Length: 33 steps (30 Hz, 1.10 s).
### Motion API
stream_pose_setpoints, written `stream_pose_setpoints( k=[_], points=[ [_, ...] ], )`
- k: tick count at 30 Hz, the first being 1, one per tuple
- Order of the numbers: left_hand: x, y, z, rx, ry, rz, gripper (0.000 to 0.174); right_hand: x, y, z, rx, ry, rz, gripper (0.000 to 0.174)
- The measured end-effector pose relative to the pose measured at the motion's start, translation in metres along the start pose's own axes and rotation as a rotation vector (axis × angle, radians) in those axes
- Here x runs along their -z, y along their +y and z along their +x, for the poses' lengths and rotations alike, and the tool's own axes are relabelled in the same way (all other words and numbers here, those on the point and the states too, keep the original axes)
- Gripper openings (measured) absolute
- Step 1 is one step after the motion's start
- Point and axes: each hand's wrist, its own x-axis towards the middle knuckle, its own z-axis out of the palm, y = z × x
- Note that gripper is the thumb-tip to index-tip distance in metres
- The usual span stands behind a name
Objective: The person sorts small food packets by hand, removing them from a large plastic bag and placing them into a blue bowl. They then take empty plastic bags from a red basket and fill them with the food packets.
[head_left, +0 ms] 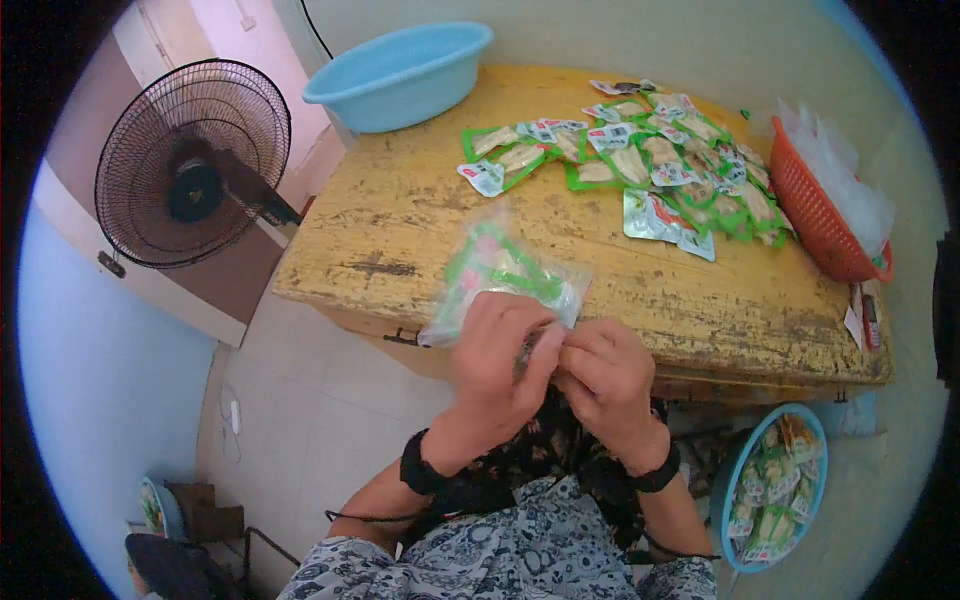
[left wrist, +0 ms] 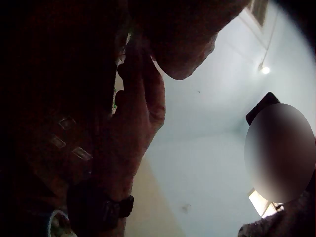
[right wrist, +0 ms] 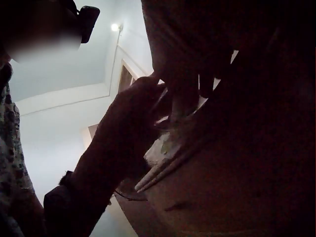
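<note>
A clear plastic bag (head_left: 505, 265) with green-edged packets inside lies at the table's front edge. My left hand (head_left: 495, 355) has its fingers curled over the near end of this bag. Right beside it, my right hand (head_left: 612, 385) pinches at the same end, and the fingertips of both hands meet there. The hands hide the bag's gathered edge. Both wrist views are dark: the right hand (left wrist: 131, 123) shows as a silhouette in the left one, the left hand (right wrist: 131, 116) in the right one.
Many green-edged packets (head_left: 690, 165) are heaped at the back right of the yellow table (head_left: 400, 215). A red basket (head_left: 825, 215) with plastic bags stands right of them, a blue basin (head_left: 400, 80) at the back left. Below right is a blue-rimmed tub (head_left: 728, 480) of packets; a fan (head_left: 195, 165) stands left.
</note>
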Motion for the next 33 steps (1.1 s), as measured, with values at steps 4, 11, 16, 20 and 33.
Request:
stream_pose_setpoints(
  k=[4, 11, 16, 20, 33],
  points=[
    [0.019, -0.006, 0.013, 0.089, -0.046, 0.038, 0.020, 0.001, 0.006, 0.002, 0.062, -0.013, 0.011, 0.029],
    [0.038, -0.048, 0.082, -0.274, -0.343, 0.480, 0.032, 0.000, 0.013, 0.004, 0.079, -0.036, -0.018, 0.031],
    [0.035, -0.093, 0.084, -0.042, -0.560, 0.315, 0.022, 0.004, 0.010, -0.001, 0.004, -0.021, 0.039, 0.031],
    [0.032, -0.095, 0.075, 0.283, -0.426, 0.106, 0.017, 0.005, 0.011, 0.002, -0.025, 0.020, 0.088, 0.030],
    [-0.013, -0.108, 0.077, 0.369, -0.091, -0.027, 0.019, 0.024, 0.031, 0.022, -0.066, -0.119, -0.103, 0.029]
  ],
)
